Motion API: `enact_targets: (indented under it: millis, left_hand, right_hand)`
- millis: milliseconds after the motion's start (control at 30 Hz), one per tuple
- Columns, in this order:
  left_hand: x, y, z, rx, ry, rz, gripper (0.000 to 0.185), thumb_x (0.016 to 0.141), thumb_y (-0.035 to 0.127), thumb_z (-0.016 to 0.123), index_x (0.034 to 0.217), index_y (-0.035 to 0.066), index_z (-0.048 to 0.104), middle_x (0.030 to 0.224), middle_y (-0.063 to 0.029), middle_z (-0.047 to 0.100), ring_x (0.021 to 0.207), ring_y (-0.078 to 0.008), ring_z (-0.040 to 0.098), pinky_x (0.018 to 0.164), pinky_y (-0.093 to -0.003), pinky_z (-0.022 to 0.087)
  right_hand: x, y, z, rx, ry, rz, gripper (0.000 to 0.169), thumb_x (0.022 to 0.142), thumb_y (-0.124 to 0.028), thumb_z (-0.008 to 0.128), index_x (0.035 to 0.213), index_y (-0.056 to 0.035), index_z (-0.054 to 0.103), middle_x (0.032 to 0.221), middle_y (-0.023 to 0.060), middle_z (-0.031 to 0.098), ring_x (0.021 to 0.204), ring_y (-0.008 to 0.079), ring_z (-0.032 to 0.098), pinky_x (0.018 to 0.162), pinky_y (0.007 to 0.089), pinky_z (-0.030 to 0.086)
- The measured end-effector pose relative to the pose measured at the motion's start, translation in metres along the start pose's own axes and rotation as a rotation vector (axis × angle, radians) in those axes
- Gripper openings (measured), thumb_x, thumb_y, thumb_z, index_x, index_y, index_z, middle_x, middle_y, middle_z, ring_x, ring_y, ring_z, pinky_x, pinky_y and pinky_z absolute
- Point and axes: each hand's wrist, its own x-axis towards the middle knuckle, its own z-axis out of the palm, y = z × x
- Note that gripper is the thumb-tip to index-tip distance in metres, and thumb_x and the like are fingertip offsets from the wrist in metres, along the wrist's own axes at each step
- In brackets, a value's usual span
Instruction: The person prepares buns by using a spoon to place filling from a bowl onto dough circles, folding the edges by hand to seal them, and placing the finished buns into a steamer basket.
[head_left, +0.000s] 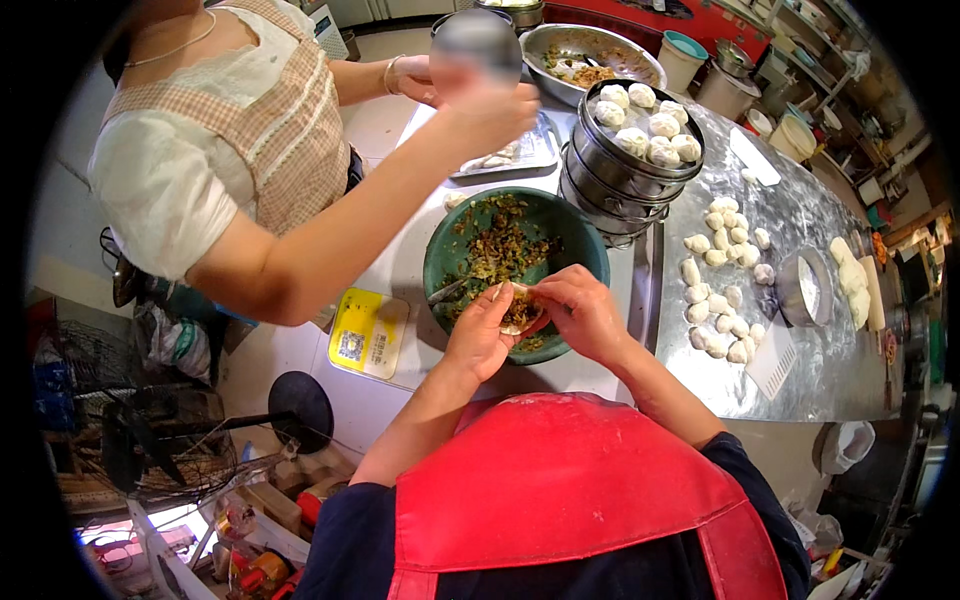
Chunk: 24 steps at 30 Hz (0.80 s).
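My left hand (484, 326) cradles a round dough wrapper (519, 328) heaped with a chopped brown and green filling (523, 307). With bent fingers, my right hand (581, 311) grips the wrapper's right edge. Both hands are over the near side of a large green bowl (592, 255). Loose filling (499, 247) is spread across the bowl's bottom and far wall. A metal spoon (448, 291) leans in the bowl just left of my left hand.
Stacked steamers (630, 176) hold several filled buns (664, 124). Dough pieces (724, 300), a metal ring (784, 289) and a perforated scraper (772, 360) lie on the steel table at right. A co-worker's arm (360, 217) reaches across at left, above a yellow card (367, 334). Beyond sits a steel basin (592, 45).
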Motion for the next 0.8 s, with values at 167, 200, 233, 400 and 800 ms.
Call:
enact_targets:
  millis: [167, 200, 233, 400, 800]
  left_hand:
    - [-0.003, 0.000, 0.000, -0.055, -0.031, 0.015, 0.020, 0.087, 0.021, 0.045, 0.095, 0.004, 0.051, 0.093, -0.0070, 0.054, 0.089, -0.0192, 0.054, 0.080, -0.0405, 0.046]
    - [-0.003, 0.000, 0.001, -0.050, -0.018, 0.006, 0.019, 0.087, 0.021, 0.046, 0.095, 0.004, 0.051, 0.093, -0.0069, 0.054, 0.089, -0.0192, 0.054, 0.080, -0.0406, 0.046]
    - [-0.003, 0.001, 0.001, -0.045, -0.006, -0.003, 0.019, 0.087, 0.021, 0.046, 0.095, 0.005, 0.051, 0.093, -0.0069, 0.054, 0.089, -0.0192, 0.054, 0.080, -0.0407, 0.046]
    - [-0.005, 0.000, 0.004, -0.033, 0.038, -0.014, 0.019, 0.087, 0.021, 0.046, 0.096, 0.005, 0.050, 0.093, -0.0066, 0.054, 0.088, -0.0192, 0.054, 0.080, -0.0409, 0.046]
    - [-0.008, -0.003, 0.002, 0.035, 0.023, -0.051, 0.019, 0.088, 0.023, 0.044, 0.096, 0.007, 0.050, 0.092, -0.0050, 0.053, 0.084, -0.0163, 0.053, 0.075, -0.0398, 0.048]
  right_hand:
    - [0.001, -0.005, -0.003, 0.078, -0.039, 0.029, 0.018, 0.064, 0.004, 0.060, 0.081, -0.0030, 0.061, 0.077, 0.0092, 0.060, 0.074, 0.0257, 0.054, 0.065, 0.0318, 0.045]
    - [0.000, -0.001, -0.006, 0.077, -0.026, 0.058, 0.018, 0.063, 0.003, 0.059, 0.080, -0.0030, 0.061, 0.076, 0.0096, 0.059, 0.073, 0.0266, 0.054, 0.065, 0.0325, 0.044]
    - [-0.001, 0.002, -0.008, 0.076, -0.013, 0.087, 0.018, 0.062, 0.002, 0.059, 0.080, -0.0030, 0.061, 0.076, 0.0099, 0.059, 0.073, 0.0274, 0.054, 0.065, 0.0332, 0.044]
    - [0.000, 0.000, -0.006, 0.131, -0.065, -0.009, 0.016, 0.063, 0.001, 0.060, 0.079, -0.0037, 0.061, 0.072, 0.0104, 0.059, 0.070, 0.0275, 0.053, 0.063, 0.0341, 0.044]
    - [0.005, -0.005, -0.011, 0.110, -0.247, 0.112, 0.012, 0.063, -0.004, 0.067, 0.073, -0.0036, 0.061, 0.067, 0.0093, 0.058, 0.066, 0.0248, 0.053, 0.059, 0.0312, 0.043]
